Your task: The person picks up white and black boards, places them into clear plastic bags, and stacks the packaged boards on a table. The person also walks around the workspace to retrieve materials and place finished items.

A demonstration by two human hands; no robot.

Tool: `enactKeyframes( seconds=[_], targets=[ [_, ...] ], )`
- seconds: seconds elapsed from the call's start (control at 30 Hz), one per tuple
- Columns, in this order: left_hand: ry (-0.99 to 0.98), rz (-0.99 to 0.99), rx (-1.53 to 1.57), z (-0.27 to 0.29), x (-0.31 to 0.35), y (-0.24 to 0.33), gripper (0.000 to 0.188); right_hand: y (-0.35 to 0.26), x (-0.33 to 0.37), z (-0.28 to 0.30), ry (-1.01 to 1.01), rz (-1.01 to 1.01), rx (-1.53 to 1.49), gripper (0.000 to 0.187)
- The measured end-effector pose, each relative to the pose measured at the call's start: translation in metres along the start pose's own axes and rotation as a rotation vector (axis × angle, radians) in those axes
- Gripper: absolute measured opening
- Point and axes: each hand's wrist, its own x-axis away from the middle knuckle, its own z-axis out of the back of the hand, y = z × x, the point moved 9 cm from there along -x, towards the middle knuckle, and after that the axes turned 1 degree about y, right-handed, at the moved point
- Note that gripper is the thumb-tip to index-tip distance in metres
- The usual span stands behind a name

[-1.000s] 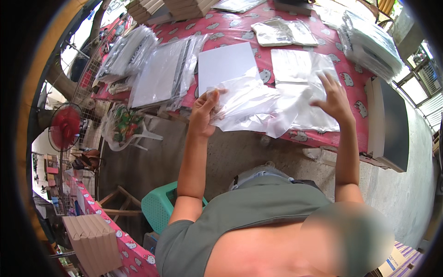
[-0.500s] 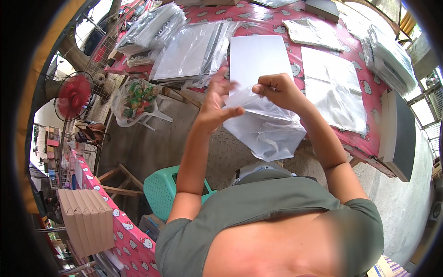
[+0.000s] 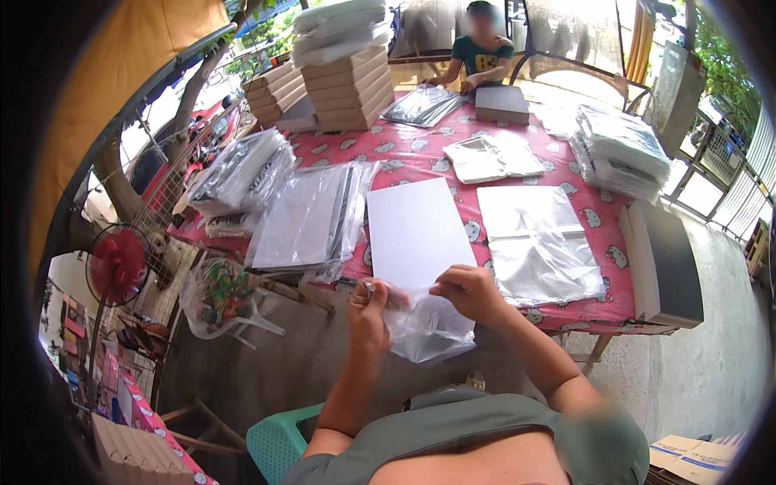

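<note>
A clear plastic bag hangs between my hands, over the near edge of the table and the lower end of a white sheet stack. My right hand pinches the bag's upper right edge. At the upper left edge, my left hand is closed on the plastic, its thumb raised and its fingertips slightly blurred. Right of the white stack lies a pile of flat clear bags. To the left rest large sheets in plastic sleeves.
The table has a pink patterned cover. Stacked brown boxes and wrapped packs stand farther off. A dark-topped box sits at the right edge. Another person sits across. A green stool is close by my left.
The view has tilted up, bringing the far table and the other person into sight. My left hand, earlier spread beside the bag, has closed on its edge. My right hand keeps its pinch.
</note>
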Motion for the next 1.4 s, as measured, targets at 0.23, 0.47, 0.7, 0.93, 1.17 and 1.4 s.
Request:
enactKeyframes(
  seconds=[0.23,0.47,0.7,0.93,1.17,1.4],
  targets=[
    [-0.279,0.131,-0.253,-0.025,0.01,-0.021,0.019,-0.001,-0.013,0.035,0.16,0.044,-0.27,0.012],
    [-0.655,0.318,0.294,-0.049,-0.011,0.027,0.016,-0.002,0.026,-0.005,-0.641,-0.104,-0.602,0.02],
    [-0.879,-0.122,-0.074,0.023,-0.018,0.007,0.034,0.036,0.065,-0.031,-1.103,-0.309,-0.554,0.031],
    [-0.847,0.132,0.462,-0.023,-0.009,0.062,0.036,0.041,0.055,0.013,-0.63,-0.461,-0.861,0.033],
    [-0.988,0.079,0.262,-0.011,0.012,0.03,0.04,0.08,0.067,0.017,-0.418,-0.53,-0.916,0.03],
    [-0.794,0.198,0.69,-0.06,0.021,0.066,0.074,0.059,0.084,0.009,-0.403,-0.682,-0.998,0.025]
  ],
)
